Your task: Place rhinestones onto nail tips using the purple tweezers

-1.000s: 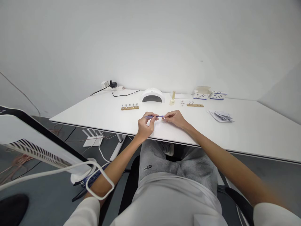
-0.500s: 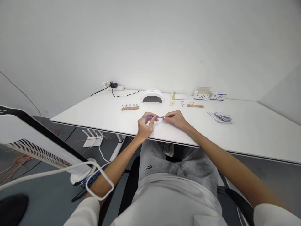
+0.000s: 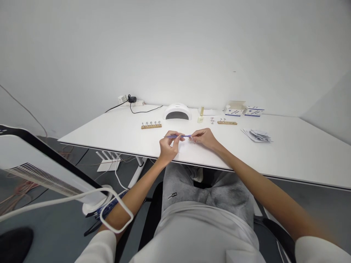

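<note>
My left hand (image 3: 168, 147) is closed around a thin purple stick (image 3: 187, 136), held level just above the front of the white table (image 3: 128, 140). From that grip the stick reaches right, its end meeting the fingertips of my right hand (image 3: 205, 138). Those fingers are pinched together. A small pale bit shows at their tips, too tiny to name, and whether they also grip the stick's end is unclear. Behind my hands stands a white domed nail lamp (image 3: 177, 107). A small bottle with a gold cap (image 3: 202, 111) is to its right.
A wooden bar with several small metal stands (image 3: 151, 126) is at left; a similar wooden bar (image 3: 227, 123) lies at right beside loose metal pieces (image 3: 212, 120). Farther right are small boxes (image 3: 253, 111) and a packet pile (image 3: 257, 136). A white cable (image 3: 109, 190) loops over my left arm.
Slightly more of the purple stick shows left of my left hand. Both hands stay in nearly the same place.
</note>
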`<state>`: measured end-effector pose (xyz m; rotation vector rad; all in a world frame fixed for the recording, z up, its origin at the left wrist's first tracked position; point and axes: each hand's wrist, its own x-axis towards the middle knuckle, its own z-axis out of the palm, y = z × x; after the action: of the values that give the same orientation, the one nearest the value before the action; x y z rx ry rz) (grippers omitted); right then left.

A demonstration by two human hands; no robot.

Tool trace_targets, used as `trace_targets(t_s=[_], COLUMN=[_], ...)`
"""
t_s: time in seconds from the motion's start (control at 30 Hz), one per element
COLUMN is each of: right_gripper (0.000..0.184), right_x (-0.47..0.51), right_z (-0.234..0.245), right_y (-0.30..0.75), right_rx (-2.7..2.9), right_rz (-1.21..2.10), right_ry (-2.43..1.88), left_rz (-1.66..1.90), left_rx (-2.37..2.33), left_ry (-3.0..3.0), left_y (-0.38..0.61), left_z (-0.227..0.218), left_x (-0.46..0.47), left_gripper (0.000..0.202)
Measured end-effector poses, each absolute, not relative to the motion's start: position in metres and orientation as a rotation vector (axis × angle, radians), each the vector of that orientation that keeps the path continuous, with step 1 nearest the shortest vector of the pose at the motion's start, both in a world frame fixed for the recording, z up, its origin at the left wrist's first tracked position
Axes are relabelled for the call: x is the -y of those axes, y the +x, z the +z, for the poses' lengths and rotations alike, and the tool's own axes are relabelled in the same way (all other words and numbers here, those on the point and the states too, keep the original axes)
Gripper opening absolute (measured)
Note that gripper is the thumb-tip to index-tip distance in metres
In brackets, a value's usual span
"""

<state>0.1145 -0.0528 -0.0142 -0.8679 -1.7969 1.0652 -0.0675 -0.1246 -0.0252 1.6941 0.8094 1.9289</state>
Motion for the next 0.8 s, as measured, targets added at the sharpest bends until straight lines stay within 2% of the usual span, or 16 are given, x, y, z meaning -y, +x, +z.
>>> trace_targets(t_s=[0.57,0.8], right_gripper=[0.026,0.036], right_x=[0.048,0.035], right_z=[-0.011,-0.011], right_y=[0.117,0.132], right_rx=[1.667,1.656], right_rz=[1.086,1.054], right_ry=[-0.79,-0.927], left_rz=[1.938,1.966], left_rx=[-0.827,-0.89], left_ry=[1.643,1.55], left_y=[-0.068,-0.068], left_z=[-0.022,-0.02], left_x=[0.128,0.128], left_gripper=[0.016,0.021])
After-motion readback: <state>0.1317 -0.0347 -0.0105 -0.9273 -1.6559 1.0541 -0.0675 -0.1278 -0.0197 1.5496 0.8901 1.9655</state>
